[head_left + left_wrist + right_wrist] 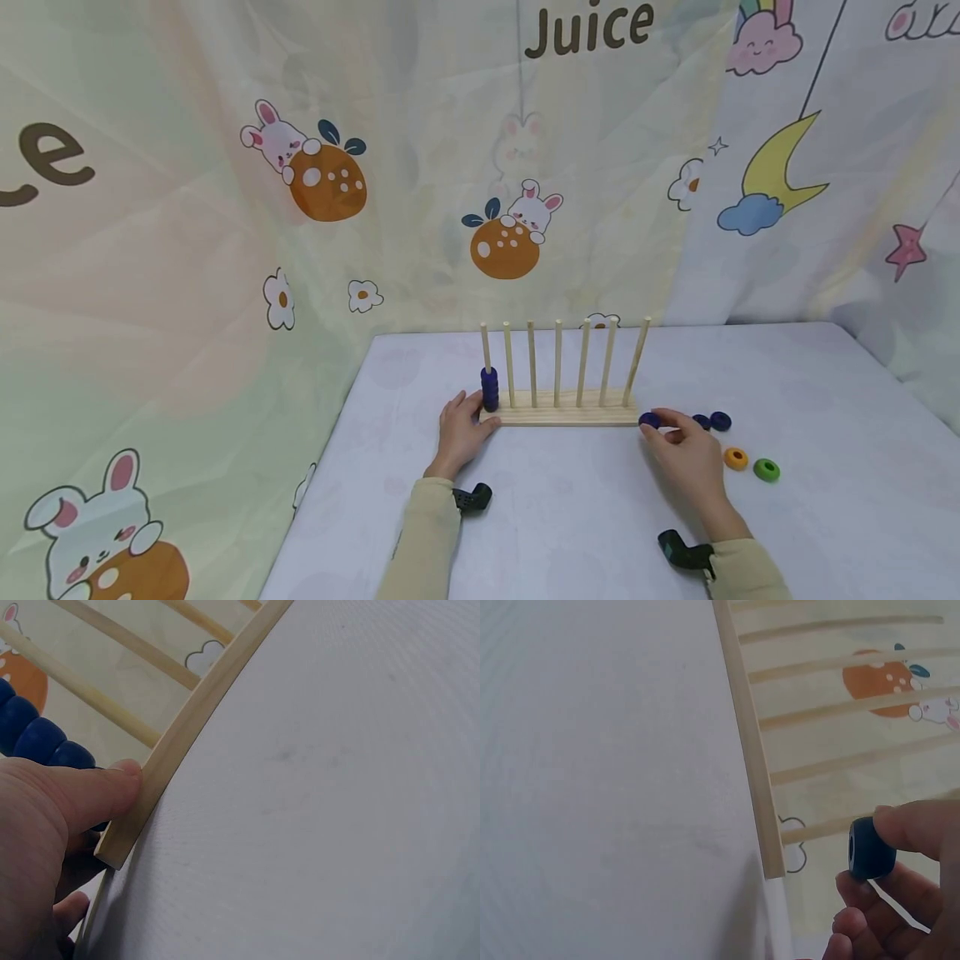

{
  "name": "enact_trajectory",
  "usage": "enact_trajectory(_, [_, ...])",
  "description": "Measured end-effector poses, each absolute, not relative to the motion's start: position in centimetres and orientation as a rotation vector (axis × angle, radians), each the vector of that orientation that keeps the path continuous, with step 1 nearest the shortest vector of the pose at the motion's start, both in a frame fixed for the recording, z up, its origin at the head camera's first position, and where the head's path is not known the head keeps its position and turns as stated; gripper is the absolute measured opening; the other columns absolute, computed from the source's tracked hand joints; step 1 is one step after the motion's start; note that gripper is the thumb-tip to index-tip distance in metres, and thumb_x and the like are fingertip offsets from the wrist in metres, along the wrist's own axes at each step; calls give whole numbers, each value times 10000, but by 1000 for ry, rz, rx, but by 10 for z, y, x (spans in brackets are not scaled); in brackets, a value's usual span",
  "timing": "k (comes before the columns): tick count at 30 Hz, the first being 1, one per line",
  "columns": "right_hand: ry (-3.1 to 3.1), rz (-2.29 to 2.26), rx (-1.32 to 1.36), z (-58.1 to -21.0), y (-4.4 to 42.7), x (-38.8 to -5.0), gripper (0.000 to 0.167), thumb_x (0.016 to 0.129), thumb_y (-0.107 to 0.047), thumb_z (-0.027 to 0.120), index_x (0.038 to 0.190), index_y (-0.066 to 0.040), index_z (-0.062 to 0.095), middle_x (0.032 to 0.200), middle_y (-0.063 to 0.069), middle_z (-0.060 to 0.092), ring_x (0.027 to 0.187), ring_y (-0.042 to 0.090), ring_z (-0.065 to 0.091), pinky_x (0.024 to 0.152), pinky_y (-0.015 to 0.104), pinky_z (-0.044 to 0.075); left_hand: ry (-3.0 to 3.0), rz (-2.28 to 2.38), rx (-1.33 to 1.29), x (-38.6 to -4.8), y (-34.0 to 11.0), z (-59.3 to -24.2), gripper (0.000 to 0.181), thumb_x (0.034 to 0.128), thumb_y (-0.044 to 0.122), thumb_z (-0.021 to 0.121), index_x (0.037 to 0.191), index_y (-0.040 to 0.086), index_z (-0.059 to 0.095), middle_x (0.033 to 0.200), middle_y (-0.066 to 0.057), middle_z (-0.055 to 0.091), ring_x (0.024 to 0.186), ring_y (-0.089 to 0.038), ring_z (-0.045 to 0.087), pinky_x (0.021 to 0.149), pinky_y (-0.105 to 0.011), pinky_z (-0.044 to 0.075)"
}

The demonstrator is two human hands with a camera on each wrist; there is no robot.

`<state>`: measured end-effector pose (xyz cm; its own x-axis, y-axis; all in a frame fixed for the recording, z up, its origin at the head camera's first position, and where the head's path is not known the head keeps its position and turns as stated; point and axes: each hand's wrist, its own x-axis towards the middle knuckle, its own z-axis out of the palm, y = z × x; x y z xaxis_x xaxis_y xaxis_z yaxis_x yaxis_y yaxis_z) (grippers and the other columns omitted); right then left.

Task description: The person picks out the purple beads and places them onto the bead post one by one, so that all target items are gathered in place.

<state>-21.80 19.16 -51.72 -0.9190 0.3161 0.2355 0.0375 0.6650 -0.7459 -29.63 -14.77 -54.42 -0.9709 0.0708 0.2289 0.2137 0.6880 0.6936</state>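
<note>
A wooden base with several upright pegs stands on the table. Dark blue beads are stacked on its leftmost peg; the other pegs are bare. My left hand grips the base's left end, with the thumb on its front edge beside the blue beads. Off the base's right end, my right hand pinches one blue bead between thumb and fingers. In the right wrist view that bead shows its hole side-on, apart from the base.
Right of my right hand lie two blue beads, one partly hidden by it, an orange bead and a green bead. A printed cloth hangs behind the white table.
</note>
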Motion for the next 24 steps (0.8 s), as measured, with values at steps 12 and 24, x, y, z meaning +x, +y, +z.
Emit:
enact_trajectory(12, [-2619, 1201, -118, -526, 166, -216, 351, 884, -226, 719, 1194, -71, 660, 1058, 123, 679, 771, 179, 557, 587, 213, 448, -2717, -1154, -225, -297, -149, -546, 577, 863, 278, 746, 1372, 77, 564, 1358, -65, 597, 1410, -331, 331, 1164, -540, 173])
enact_trajectory(24, [-2657, 1307, -65, -531, 147, -215, 354, 876, -215, 735, 1203, -100, 661, 1081, 109, 674, 757, 155, 558, 590, 204, 472, -2715, -1144, -226, -298, -149, -547, 572, 863, 277, 746, 1365, 69, 569, 1367, -72, 588, 1408, -339, 331, 1159, -551, 174])
